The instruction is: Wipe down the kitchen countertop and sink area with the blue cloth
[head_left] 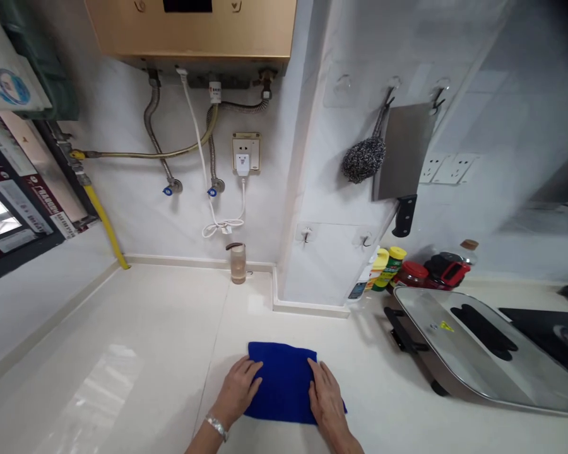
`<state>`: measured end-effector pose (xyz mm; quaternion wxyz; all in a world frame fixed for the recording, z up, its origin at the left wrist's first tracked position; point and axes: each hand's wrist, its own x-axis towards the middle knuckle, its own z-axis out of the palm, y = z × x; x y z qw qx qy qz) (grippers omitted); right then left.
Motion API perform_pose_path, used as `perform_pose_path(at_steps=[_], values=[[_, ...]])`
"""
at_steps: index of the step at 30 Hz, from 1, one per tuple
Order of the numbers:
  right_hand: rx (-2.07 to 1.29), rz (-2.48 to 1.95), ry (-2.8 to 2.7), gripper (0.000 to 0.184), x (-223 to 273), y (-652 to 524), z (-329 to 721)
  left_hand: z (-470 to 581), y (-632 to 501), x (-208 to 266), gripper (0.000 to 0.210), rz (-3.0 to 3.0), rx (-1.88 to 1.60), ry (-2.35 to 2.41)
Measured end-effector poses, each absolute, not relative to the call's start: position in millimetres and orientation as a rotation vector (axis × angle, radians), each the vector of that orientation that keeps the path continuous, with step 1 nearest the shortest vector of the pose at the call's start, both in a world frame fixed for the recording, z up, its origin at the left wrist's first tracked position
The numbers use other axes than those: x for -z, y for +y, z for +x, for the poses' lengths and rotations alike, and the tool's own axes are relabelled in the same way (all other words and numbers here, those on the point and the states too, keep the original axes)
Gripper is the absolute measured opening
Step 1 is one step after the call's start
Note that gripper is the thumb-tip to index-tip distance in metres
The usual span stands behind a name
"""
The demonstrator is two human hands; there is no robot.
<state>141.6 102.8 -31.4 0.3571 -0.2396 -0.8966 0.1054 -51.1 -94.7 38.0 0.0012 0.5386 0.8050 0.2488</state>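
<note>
A blue cloth (284,386) lies spread on the white countertop (161,353), its lower right corner sticking out past my right hand. On the cloth's left edge rests my left hand (240,386), fingers extended and a little apart, with a silvery band at the wrist. My right hand (325,394) lies along the right edge, its fingers stretched out over the fabric. Both hands touch the cloth from above, and neither is closed around it.
A small glass (238,265) of liquid stands against the back wall. To the right sits a lidded electric pan (483,353), with bottles and jars (392,268) behind it. A cleaver (402,151) and steel scrubber (363,159) hang from hooks. Above is a gold water heater (194,31).
</note>
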Motion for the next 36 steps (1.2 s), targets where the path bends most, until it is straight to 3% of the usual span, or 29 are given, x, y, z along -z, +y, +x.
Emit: perform_pose_path(at_steps=[6,11,19,27,32,36], values=[[-0.238,-0.593,-2.359,0.039,28.9,104.2,150.6,-43.0,-95.1,-43.0,0.038,1.503,-0.664,2.571],[-0.246,-0.518,-2.375,0.028,15.8,103.6,155.6,-45.2,-85.3,-56.8,0.018,1.509,-0.653,2.558],[-0.236,-0.421,-2.303,0.03,5.7,92.4,181.1,-31.7,-117.3,-59.0,0.03,1.784,-0.814,2.275],[-0.292,-0.369,-2.318,0.032,-21.4,84.3,224.4,-7.7,-145.8,-78.2,0.017,1.575,-1.135,2.145],[-0.289,-0.393,-2.405,0.04,-14.4,78.0,237.1,-11.1,-139.1,-65.5,0.028,1.347,-1.123,2.21],[-0.206,-0.463,-2.398,0.04,-6.1,78.1,217.2,-21.1,-125.3,-50.6,0.032,1.352,-0.884,2.376]])
